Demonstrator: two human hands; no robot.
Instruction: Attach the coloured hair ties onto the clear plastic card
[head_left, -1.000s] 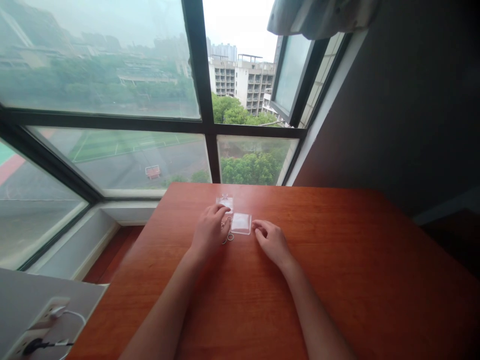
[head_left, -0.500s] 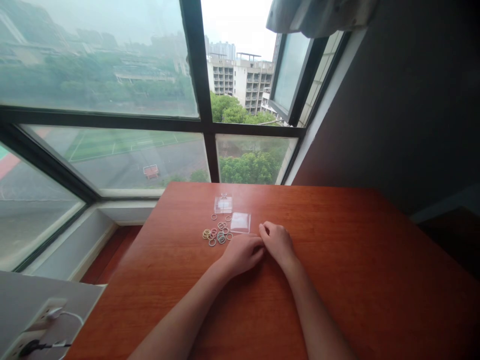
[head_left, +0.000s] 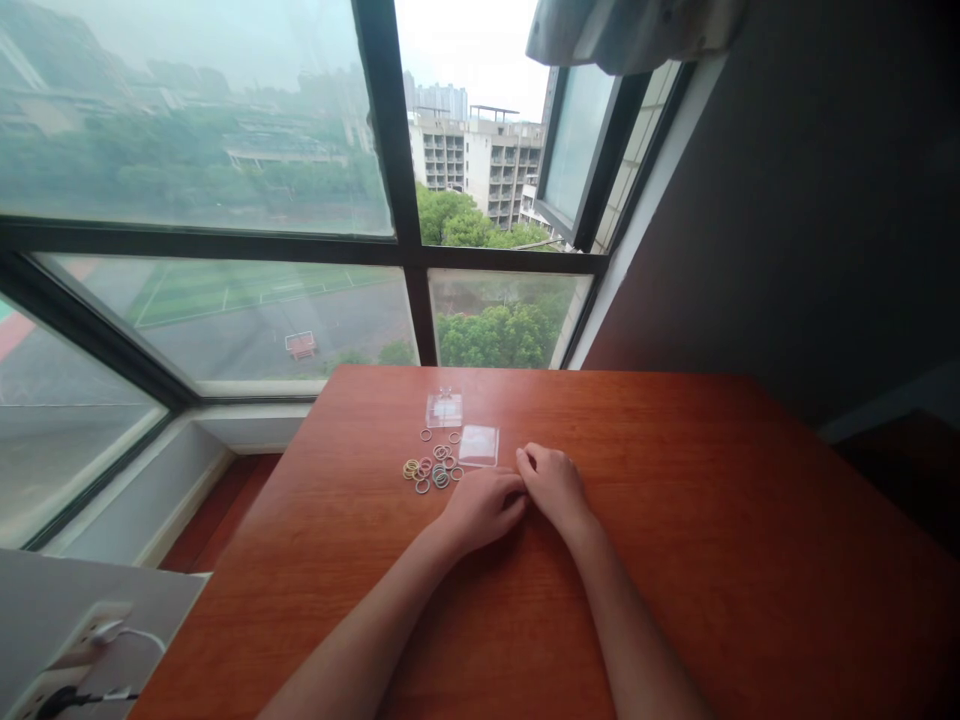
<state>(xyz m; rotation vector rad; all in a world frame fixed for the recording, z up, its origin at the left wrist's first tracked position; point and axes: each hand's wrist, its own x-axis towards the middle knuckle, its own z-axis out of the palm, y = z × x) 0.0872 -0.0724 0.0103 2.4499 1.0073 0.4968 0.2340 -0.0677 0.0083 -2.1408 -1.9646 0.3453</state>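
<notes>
Though near grips (head_left: 517,490), rings (head_left: 435,468) apart

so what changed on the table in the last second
The left hand left the small rings it had covered and drew back toward the person, meeting the right hand, which shifted only slightly. Whether either holds a ring cannot be told. The two clear plastic cases and the table stayed put.

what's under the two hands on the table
Only bare wood of the table shows around the left hand and right hand, which meet. Anything pinched between the fingertips is covered.
</notes>
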